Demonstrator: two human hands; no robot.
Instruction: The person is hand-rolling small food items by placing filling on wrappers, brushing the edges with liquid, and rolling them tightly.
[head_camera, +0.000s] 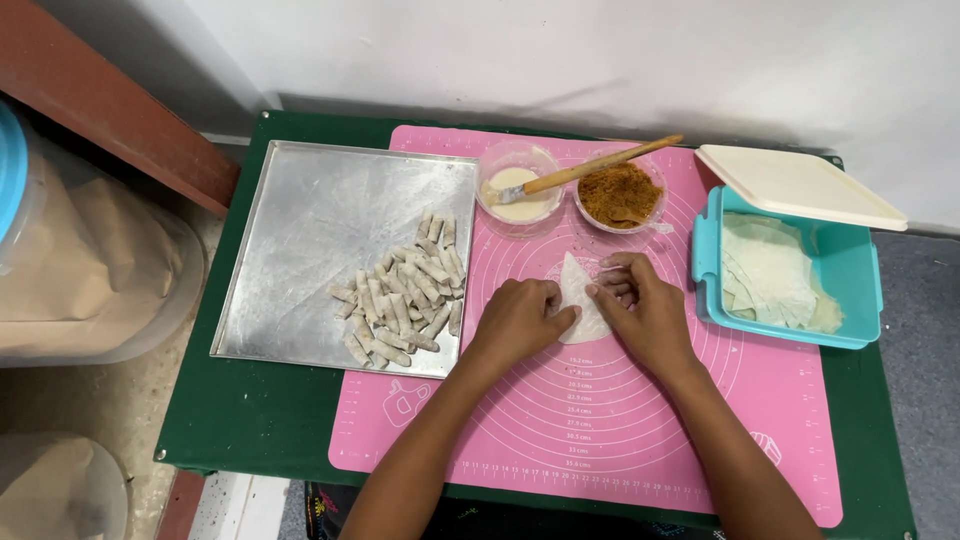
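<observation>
- You are working a thin, pale pastry wrapper (580, 295) lying flat on the pink silicone mat (600, 420); it is sitting near the middle of the mat's upper half.
- Your left hand (520, 320) is pressing on the wrapper's left edge with fingers curled, thumb reaching onto the dough; it is not closed around anything.
- Your right hand (640, 310) is pinching the wrapper's right edge between bent fingertips, so it is gripping the dough lightly.
- To fold well, judging from this view, you are best keeping both hands low and level, rolling the edge evenly, and keeping the pressure light so the thin sheet is not tearing.
- The wrapper is looking off-white, soft and slightly floury, with a pointed top; whether filling is inside is hidden by your fingers.
- Just beyond the wrapper on the mat, a clear bowl of pale paste (517, 190) is holding a wooden-handled brush (600, 165), and beside it a bowl of brown crumbly filling (620, 195) is standing.
- Right of the mat's centre, a teal box (785, 275) is holding stacked wrappers, its cream lid (800, 185) resting askew on top.
- Left of the mat, a metal tray (300, 250) is carrying a heap of finished rolls (405, 290).
- Everything is resting on a green table (250, 420).
</observation>
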